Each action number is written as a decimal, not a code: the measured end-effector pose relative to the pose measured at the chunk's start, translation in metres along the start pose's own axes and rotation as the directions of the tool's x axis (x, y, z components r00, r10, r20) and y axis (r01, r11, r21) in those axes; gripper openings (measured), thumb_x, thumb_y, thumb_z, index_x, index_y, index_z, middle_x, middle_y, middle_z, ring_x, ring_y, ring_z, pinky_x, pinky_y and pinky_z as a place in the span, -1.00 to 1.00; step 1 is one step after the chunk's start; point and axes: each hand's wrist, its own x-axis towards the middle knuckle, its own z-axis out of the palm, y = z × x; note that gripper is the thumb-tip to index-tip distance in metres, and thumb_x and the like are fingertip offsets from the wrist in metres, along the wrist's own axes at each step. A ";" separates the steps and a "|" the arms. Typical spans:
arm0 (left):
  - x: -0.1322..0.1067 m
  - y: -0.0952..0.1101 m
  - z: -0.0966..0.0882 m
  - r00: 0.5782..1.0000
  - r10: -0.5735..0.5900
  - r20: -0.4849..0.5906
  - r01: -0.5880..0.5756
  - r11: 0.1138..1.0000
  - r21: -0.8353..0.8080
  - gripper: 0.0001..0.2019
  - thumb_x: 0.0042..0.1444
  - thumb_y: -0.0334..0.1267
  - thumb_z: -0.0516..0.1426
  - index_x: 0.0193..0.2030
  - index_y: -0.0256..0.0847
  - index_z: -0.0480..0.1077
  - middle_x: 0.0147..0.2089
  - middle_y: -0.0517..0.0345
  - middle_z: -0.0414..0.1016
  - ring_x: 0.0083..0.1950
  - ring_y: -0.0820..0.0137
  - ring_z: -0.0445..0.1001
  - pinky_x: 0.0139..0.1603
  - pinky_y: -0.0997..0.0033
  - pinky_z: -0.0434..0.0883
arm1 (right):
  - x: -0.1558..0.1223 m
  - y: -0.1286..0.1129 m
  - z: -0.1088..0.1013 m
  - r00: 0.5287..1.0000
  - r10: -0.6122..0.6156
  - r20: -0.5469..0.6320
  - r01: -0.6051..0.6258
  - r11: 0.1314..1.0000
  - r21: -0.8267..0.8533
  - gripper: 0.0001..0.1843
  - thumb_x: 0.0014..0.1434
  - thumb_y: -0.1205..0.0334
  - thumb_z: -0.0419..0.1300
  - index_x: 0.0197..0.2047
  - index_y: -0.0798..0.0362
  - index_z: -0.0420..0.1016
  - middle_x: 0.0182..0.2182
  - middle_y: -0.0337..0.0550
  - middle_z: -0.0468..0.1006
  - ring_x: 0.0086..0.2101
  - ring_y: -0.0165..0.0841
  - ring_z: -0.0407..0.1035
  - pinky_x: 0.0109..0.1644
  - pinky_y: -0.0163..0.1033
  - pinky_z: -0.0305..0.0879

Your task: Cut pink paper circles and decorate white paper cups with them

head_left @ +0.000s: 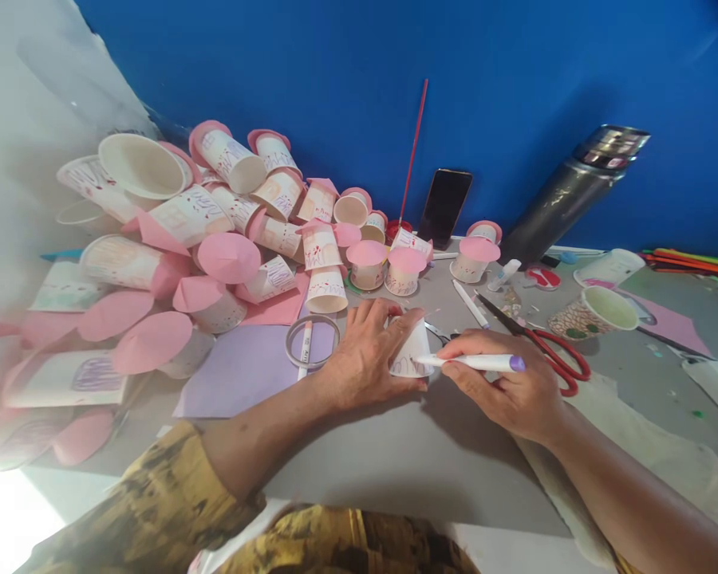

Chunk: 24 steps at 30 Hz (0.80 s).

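My left hand (368, 351) wraps round a small white paper cup (412, 355) lying on its side on the grey table (431, 454). My right hand (506, 391) pinches a white marker with a purple end (475, 363), and its tip touches the cup's wall. Faint purple marks show on the cup.
A heap of decorated paper cups with pink paper lids (227, 231) fills the left and back. A roll of clear tape (312, 341) lies on a lilac sheet (239, 371). Red-handled scissors (550, 355), a dark phone (444, 207), a steel flask (574, 195) and a patterned cup (592, 312) lie right.
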 end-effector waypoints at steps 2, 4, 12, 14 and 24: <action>0.000 0.000 0.000 1.000 -0.014 0.005 0.014 1.000 0.003 -0.05 -0.07 0.19 0.40 0.43 -0.05 0.24 0.16 -0.13 0.33 0.14 -0.04 0.29 0.14 -0.09 0.32 | -0.001 0.001 -0.002 0.999 0.037 0.027 -0.038 0.999 0.019 -0.84 0.33 0.27 0.21 -0.30 0.02 0.58 -0.51 -0.25 0.63 -0.60 -0.44 0.39 -0.49 -0.32 0.29; 0.000 0.001 0.000 1.000 -0.017 0.012 0.017 1.000 0.005 -0.05 -0.07 0.19 0.40 0.43 -0.08 0.24 0.17 -0.15 0.33 0.15 -0.05 0.29 0.15 -0.11 0.31 | -0.002 0.003 -0.003 0.997 0.081 0.008 -0.081 0.996 0.025 -0.83 0.33 0.27 0.21 -0.31 0.03 0.58 -0.53 -0.28 0.60 -0.63 -0.47 0.34 -0.53 -0.34 0.24; 0.002 0.004 0.004 0.999 -0.045 -0.027 0.045 0.999 -0.019 0.04 -0.14 0.26 0.42 0.39 -0.16 0.17 0.22 -0.21 0.37 0.18 -0.09 0.31 0.15 -0.09 0.28 | -0.003 0.004 -0.004 0.993 0.108 -0.055 -0.108 0.994 -0.005 -0.87 0.32 0.28 0.22 -0.28 0.00 0.59 -0.50 -0.29 0.63 -0.61 -0.47 0.39 -0.52 -0.36 0.28; 0.002 0.004 0.007 0.999 -0.041 -0.029 0.041 0.999 -0.002 0.06 -0.19 0.34 0.40 0.37 -0.18 0.21 0.20 -0.20 0.40 0.16 -0.10 0.31 0.13 -0.09 0.28 | -0.003 0.003 -0.005 0.994 0.097 -0.058 -0.099 0.995 -0.019 -0.86 0.32 0.28 0.22 -0.27 -0.01 0.59 -0.49 -0.28 0.64 -0.60 -0.45 0.41 -0.52 -0.35 0.28; 0.000 -0.003 0.007 0.968 0.005 0.251 0.035 0.988 -0.152 0.22 -0.26 0.19 0.47 0.52 -0.10 0.06 0.32 -0.25 0.26 0.34 -0.20 0.23 0.30 -0.32 0.26 | -0.008 0.007 -0.016 0.988 0.123 -0.091 -0.128 0.991 -0.048 -0.86 0.29 0.19 0.25 -0.30 -0.05 0.61 -0.57 -0.28 0.62 -0.67 -0.43 0.34 -0.57 -0.28 0.25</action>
